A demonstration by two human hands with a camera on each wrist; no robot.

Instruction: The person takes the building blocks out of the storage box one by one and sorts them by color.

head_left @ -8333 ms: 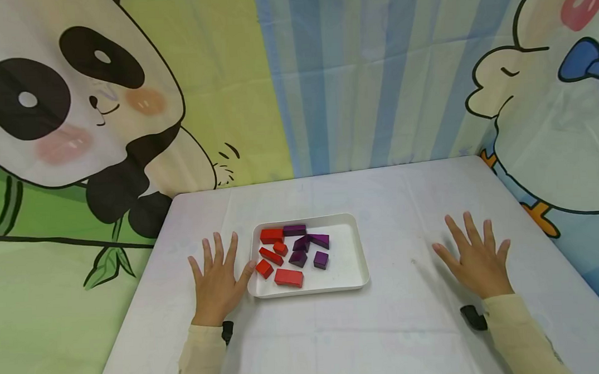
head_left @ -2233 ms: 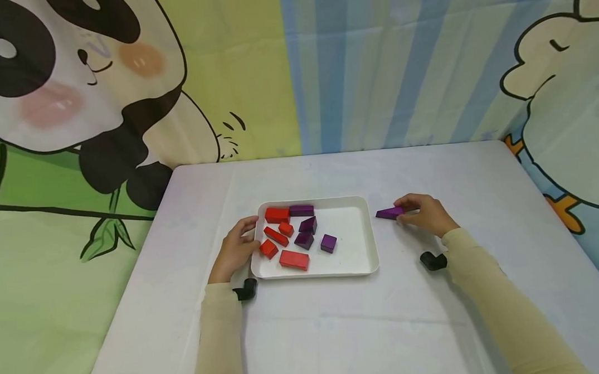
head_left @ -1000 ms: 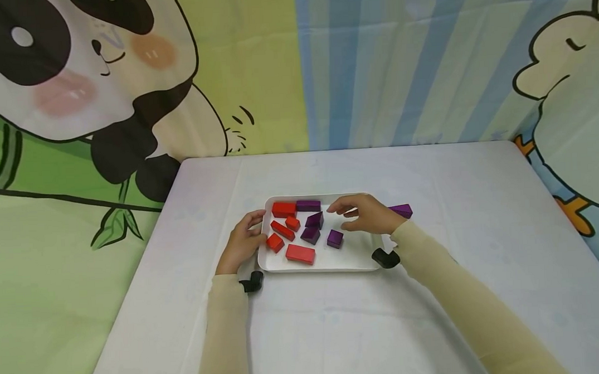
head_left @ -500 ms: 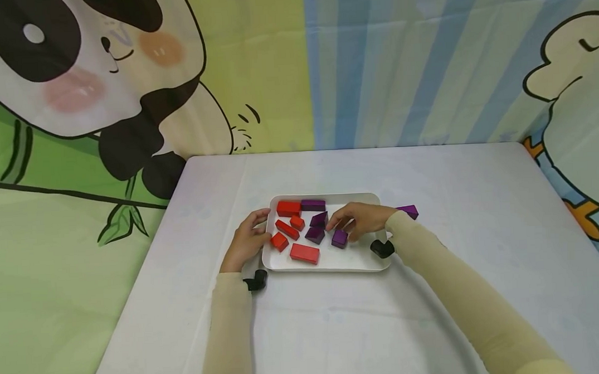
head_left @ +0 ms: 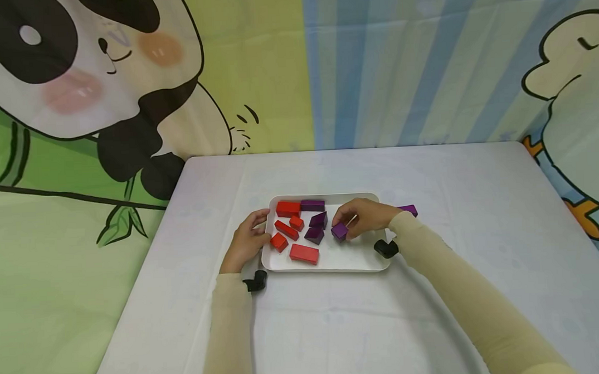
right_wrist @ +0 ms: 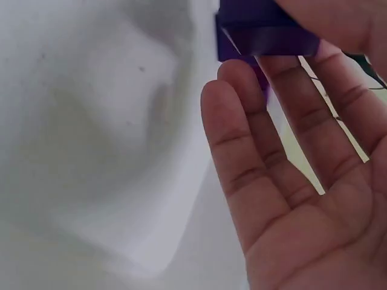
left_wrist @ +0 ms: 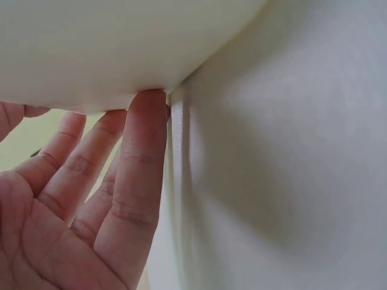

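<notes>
In the head view, my right hand (head_left: pixel 368 216) pinches a purple cube (head_left: pixel 339 231) between thumb and fingertips, over the right half of a white tray (head_left: pixel 328 270). The right wrist view shows this purple block (right_wrist: pixel 266 30) close up, beside the thumb. My left hand (head_left: pixel 245 240) is at the tray's left end; its fairly straight fingers (left_wrist: pixel 140 151) touch the outside of the tray wall in the left wrist view. Near the cube lie two purple wedge-like blocks, the upper (head_left: pixel 319 220) and the lower (head_left: pixel 314 235).
Several red blocks, among them a long one (head_left: pixel 304 254), lie in the tray's left half. A purple bar (head_left: pixel 312 205) lies by the back rim. Right of the tray, a purple wedge (head_left: pixel 409 210) rests on the white table (head_left: pixel 325 325), partly behind the right sleeve.
The purple wedge went from the tray to the table at right. My right hand came back over the tray and took hold of the purple cube, which is now tilted. The left hand stayed.
</notes>
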